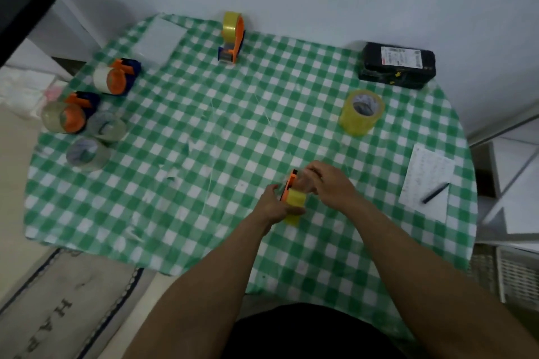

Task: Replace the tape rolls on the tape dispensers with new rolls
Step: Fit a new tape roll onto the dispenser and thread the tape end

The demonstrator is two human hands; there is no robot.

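Over the near middle of the table my left hand (274, 204) grips an orange tape dispenser (290, 185) with a yellow tape roll (295, 207) on it. My right hand (326, 183) has its fingers curled at the dispenser's front end; what they pinch is hidden. A stack of yellow tape rolls (360, 112) stands at the right. Another orange dispenser with a yellow roll (232, 36) stands at the far edge. Two orange-and-blue dispensers with clear rolls lie at the left: one (116, 77) farther, one (70, 114) nearer.
Two loose clear rolls (106, 127) (87, 153) lie at the left edge of the green checked tablecloth (204, 125). A black parcel (398, 64) sits far right, and a paper sheet with a pen (434, 192) at the right. A white sheet (159, 38) lies far left.
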